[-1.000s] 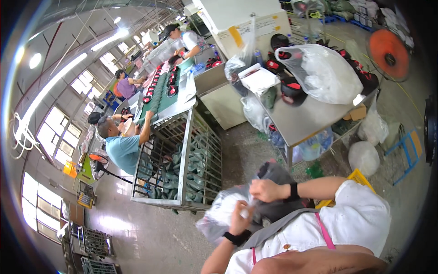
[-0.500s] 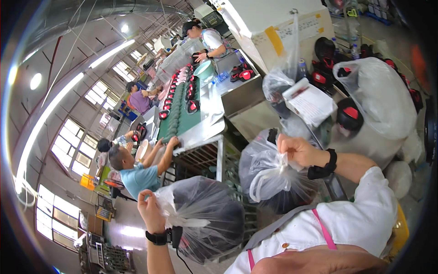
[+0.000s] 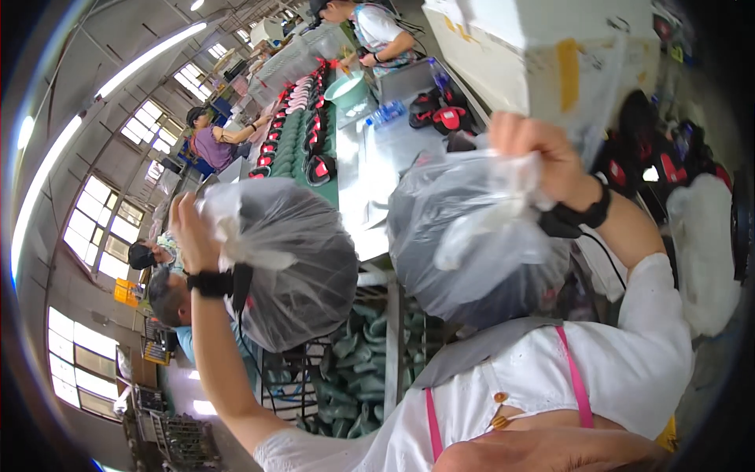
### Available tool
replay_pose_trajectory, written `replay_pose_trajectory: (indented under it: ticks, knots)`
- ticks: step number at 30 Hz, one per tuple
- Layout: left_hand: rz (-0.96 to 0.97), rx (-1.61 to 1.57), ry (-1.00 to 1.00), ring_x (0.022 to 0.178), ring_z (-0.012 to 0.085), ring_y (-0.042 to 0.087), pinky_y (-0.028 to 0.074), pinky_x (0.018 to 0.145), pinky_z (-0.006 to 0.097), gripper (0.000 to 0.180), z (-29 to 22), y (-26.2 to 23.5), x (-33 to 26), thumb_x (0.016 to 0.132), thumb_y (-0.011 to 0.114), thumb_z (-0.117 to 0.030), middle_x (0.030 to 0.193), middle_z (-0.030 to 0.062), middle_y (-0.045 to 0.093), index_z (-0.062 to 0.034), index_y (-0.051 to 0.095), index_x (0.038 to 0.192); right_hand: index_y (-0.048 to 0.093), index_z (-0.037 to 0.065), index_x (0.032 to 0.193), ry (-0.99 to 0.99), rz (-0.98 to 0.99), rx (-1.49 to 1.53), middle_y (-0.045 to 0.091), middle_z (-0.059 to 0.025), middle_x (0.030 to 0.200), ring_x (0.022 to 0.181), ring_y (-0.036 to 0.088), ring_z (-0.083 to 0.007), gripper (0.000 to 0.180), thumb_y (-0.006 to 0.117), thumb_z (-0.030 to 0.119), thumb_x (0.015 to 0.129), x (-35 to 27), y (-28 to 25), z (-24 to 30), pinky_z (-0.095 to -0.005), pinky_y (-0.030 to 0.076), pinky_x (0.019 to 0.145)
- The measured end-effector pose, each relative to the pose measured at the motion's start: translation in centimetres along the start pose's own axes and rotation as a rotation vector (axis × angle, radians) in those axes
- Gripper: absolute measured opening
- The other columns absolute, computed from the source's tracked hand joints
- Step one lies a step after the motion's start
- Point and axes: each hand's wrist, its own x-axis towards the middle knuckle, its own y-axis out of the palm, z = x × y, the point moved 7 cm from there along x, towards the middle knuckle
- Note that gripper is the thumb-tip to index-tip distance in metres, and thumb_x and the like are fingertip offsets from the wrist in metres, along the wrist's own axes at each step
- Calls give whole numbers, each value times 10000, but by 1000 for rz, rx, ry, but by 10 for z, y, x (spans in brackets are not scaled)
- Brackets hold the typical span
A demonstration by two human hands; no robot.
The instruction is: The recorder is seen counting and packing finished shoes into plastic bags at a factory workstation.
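Both bags have risen since the earlier frames, from waist level to head height, one in each raised hand. Left hand (image 3: 191, 236), at 9 o'clock in the view, is clenched on the gathered neck of the left bag (image 3: 291, 267), a clear plastic bag with dark contents that hangs just to the hand's right. Right hand (image 3: 543, 153), at 1 o'clock, grips the bunched top of the right bag (image 3: 472, 244), also clear plastic over dark contents, hanging below and left of the hand. Each wrist carries a black band. Between the two bags, a metal table (image 3: 370, 169) runs toward 12 o'clock, bearing a water bottle (image 3: 385, 116), a green bowl (image 3: 346, 88) and black-and-red shoes (image 3: 440, 118). Left of the table, rows of shoes (image 3: 295, 126) lie on a green belt. Beneath the table, a wire cage (image 3: 354, 385) holds green shoe forms. Other people sit or stand along the belt at 10 to 12 o'clock. A large white box (image 3: 543, 47) stands at 1 o'clock.
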Motion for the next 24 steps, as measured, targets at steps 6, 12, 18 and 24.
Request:
replay_pose_trajectory:
  ticks: [6,12,18,24]
  knots:
    - [-93,-185,123,785,324,557,454,688,387,348,32,210,93,586,559,79,844,133,563,-52,566,908,495,90,689,-116,2,-35,469,-20,719,704,382,-182,237,615,240,828,57,-46,-31,-272,338,608]
    - [-24,-1369,-740,486,43,410,314,418,221,200,11,393,141,816,552,-200,567,-28,456,-9,592,775,486,105,621,-94,-11,-134,456,9,683,708,388,-165,272,642,220,813,84,-73,-85,-212,394,549]
    - [239,-1812,-1160,481,99,410,314,426,249,87,-46,542,63,808,512,-174,549,-35,408,-132,517,732,423,147,631,-147,-143,-236,395,37,689,693,318,-156,337,638,336,810,94,-114,-123,-237,294,633]
    - [1137,-1778,-1122,962,185,528,450,819,346,293,-100,599,-124,845,484,-132,959,36,519,-72,459,1131,423,135,665,-48,-99,-341,396,6,697,701,317,-162,290,599,300,825,126,-110,-163,-253,270,615]
